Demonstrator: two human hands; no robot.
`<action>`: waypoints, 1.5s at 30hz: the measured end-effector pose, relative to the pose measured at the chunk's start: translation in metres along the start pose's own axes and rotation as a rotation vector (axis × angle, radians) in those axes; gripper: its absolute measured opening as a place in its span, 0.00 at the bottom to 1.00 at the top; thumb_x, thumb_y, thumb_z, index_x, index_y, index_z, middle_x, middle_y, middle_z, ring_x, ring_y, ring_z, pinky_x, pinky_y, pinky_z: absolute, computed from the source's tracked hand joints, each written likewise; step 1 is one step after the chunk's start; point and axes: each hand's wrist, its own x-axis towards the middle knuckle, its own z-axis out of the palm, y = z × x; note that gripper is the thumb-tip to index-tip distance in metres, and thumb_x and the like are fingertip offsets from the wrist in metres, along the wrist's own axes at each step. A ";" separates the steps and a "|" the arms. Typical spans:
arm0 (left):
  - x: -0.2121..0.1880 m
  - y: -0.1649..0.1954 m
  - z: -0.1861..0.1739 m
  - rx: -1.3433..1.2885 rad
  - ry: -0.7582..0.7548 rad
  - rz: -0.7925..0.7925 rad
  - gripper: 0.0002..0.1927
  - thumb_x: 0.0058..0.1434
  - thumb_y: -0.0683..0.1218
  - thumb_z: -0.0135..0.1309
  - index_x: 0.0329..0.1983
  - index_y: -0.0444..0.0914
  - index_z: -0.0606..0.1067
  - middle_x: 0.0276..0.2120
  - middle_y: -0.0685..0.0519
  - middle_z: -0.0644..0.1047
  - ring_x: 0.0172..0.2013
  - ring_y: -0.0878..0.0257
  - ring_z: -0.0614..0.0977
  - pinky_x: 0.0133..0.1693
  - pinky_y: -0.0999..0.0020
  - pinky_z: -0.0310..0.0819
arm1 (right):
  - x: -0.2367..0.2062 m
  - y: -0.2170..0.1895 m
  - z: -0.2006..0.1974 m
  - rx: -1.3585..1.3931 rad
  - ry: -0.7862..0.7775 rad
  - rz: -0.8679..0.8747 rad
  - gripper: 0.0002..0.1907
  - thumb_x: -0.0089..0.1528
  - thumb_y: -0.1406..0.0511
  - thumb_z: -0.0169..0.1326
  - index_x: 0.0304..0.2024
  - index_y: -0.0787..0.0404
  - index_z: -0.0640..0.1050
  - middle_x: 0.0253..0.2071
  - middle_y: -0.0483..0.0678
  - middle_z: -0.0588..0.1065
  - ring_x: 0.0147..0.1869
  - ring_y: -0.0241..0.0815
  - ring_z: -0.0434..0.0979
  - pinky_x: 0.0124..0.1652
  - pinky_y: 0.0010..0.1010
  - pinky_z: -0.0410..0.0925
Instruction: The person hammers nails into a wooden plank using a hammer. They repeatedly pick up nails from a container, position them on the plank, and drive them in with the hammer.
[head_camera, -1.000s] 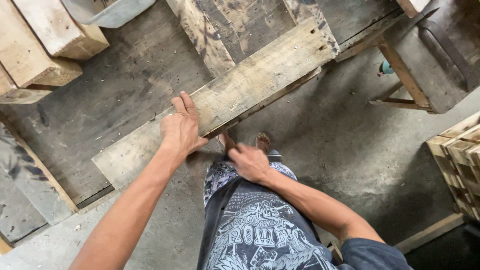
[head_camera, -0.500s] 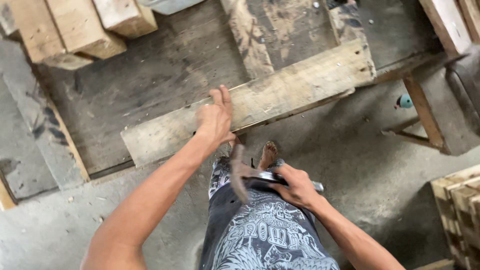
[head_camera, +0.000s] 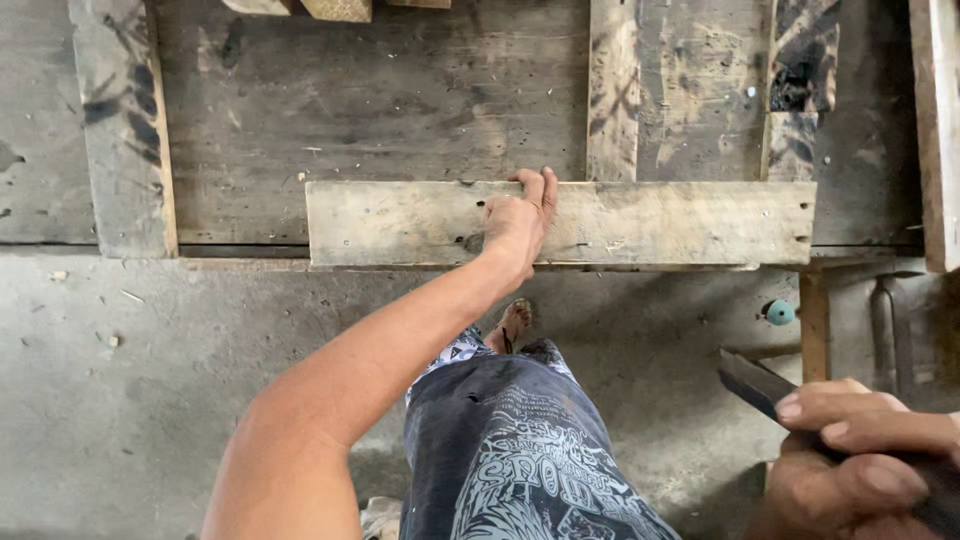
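Plank pinned, tool raised clear

Your left hand (head_camera: 518, 222) now presses the loose plank (head_camera: 560, 223) flat, fingers together; the plank has swung square across the pallet (head_camera: 380, 110). Your right hand (head_camera: 850, 460), drawn back below-right of the plank, grips a dark tool (head_camera: 755, 383).

Open concrete floor (head_camera: 150, 400) spreads from 7 to 9 o'clock, free for passage. The pale plank (head_camera: 560, 222) bars 12 o'clock, with the left hand (head_camera: 515, 220) pressed on it. A wooden stool frame (head_camera: 815, 325) crowds 3 o'clock.
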 end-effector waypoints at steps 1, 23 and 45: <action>0.003 0.002 0.005 -0.016 -0.026 0.004 0.74 0.42 0.72 0.66 0.74 0.22 0.44 0.60 0.31 0.63 0.58 0.48 0.66 0.17 0.69 0.66 | 0.005 0.000 0.012 -0.080 -0.018 0.032 0.11 0.69 0.64 0.50 0.48 0.66 0.68 0.26 0.50 0.74 0.25 0.41 0.73 0.24 0.30 0.66; 0.017 0.005 0.018 0.173 0.010 0.012 0.62 0.48 0.55 0.65 0.75 0.23 0.44 0.67 0.31 0.58 0.58 0.45 0.67 0.14 0.70 0.62 | -0.040 0.046 0.082 -0.693 -0.751 0.604 0.22 0.65 0.60 0.58 0.51 0.70 0.67 0.27 0.61 0.72 0.24 0.51 0.75 0.26 0.44 0.69; 0.043 0.023 0.040 0.086 0.099 -0.065 0.49 0.54 0.42 0.62 0.71 0.30 0.46 0.72 0.41 0.51 0.59 0.40 0.65 0.14 0.62 0.68 | -0.057 0.069 0.081 -0.549 -0.548 0.696 0.17 0.65 0.57 0.59 0.38 0.63 0.71 0.23 0.49 0.74 0.25 0.45 0.76 0.29 0.37 0.70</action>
